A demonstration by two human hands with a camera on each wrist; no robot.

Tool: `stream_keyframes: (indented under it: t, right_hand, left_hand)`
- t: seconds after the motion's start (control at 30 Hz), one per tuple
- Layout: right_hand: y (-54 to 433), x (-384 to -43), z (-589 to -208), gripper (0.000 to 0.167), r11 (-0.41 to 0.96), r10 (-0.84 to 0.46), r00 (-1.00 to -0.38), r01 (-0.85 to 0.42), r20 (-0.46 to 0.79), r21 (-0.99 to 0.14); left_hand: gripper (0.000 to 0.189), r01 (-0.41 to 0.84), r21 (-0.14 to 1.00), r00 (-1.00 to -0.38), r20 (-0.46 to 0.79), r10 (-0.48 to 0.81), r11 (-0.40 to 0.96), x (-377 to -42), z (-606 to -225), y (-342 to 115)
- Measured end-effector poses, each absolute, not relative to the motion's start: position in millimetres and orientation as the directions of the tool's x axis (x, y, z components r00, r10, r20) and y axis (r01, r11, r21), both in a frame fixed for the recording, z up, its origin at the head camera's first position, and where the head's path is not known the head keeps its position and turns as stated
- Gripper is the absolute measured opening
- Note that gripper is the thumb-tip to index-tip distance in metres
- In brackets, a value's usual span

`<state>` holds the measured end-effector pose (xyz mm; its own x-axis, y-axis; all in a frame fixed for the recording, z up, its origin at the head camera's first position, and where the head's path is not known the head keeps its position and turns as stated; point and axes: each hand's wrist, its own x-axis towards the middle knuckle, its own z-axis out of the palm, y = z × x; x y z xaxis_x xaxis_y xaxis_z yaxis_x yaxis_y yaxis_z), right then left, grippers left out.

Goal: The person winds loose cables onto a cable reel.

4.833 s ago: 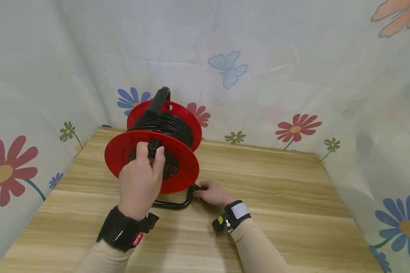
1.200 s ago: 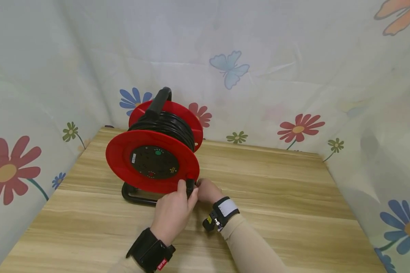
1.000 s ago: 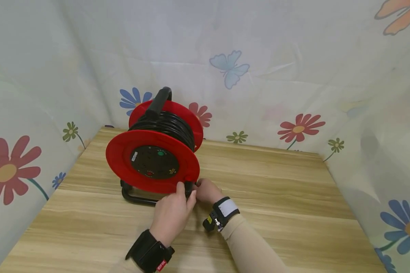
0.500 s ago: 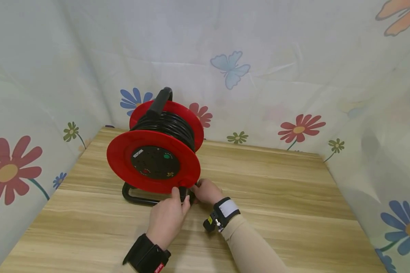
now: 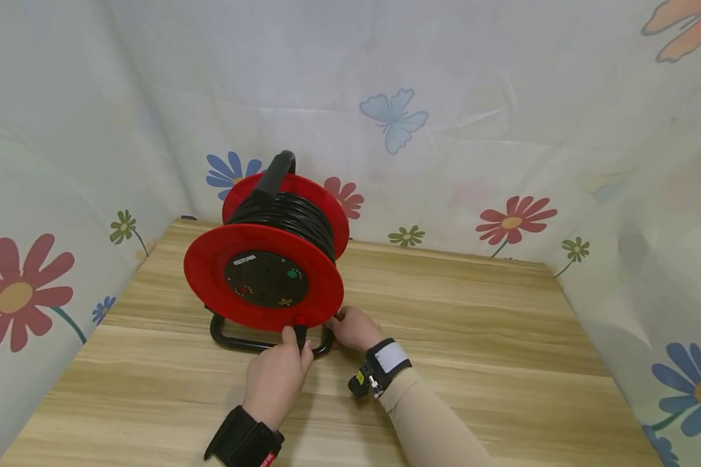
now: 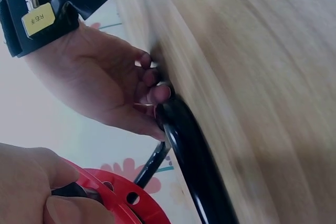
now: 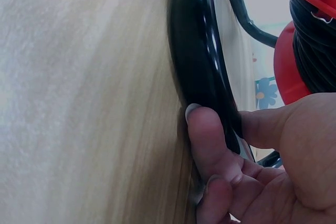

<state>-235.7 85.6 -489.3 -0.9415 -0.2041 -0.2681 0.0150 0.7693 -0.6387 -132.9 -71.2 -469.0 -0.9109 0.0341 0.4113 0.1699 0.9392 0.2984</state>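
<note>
A cable reel (image 5: 207,269) with red flanges and black cable (image 5: 292,214) wound round its drum stands at the table's left. Its black knob (image 5: 300,335) sits at the bottom of the front flange, pinched between the thumb and fingers of my left hand (image 5: 274,383). My right hand (image 5: 355,329) grips the black tubular stand (image 5: 236,342) at its front right bend. In the right wrist view, thumb and fingers close round the tube (image 7: 194,40) low over the table. The left wrist view shows the knob (image 6: 79,190) partly hidden by the left fingers.
The reel's black carrying handle (image 5: 273,176) rises on top. A wood-grain table (image 5: 473,324) lies under everything, with its back edge against a flower-printed curtain (image 5: 444,162). More curtain hangs at both sides.
Since the earliest frame, my left hand has carried the knob clockwise from the top, down the right side to the bottom, turning the drum. My right hand has shifted slightly left on the stand.
</note>
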Motion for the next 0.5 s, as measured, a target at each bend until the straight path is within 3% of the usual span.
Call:
stream_keyframes:
  t: [0.5]
  right_hand:
    - [84.7, -235.6, -489.3, 0.036, 0.797, -0.193, -0.945, 0.005, -0.264, -0.604]
  left_hand:
    - [0.029, 0.110, 0.359, -0.946, 0.323, -0.013, 0.927, -131.5, -465.9, -76.1]
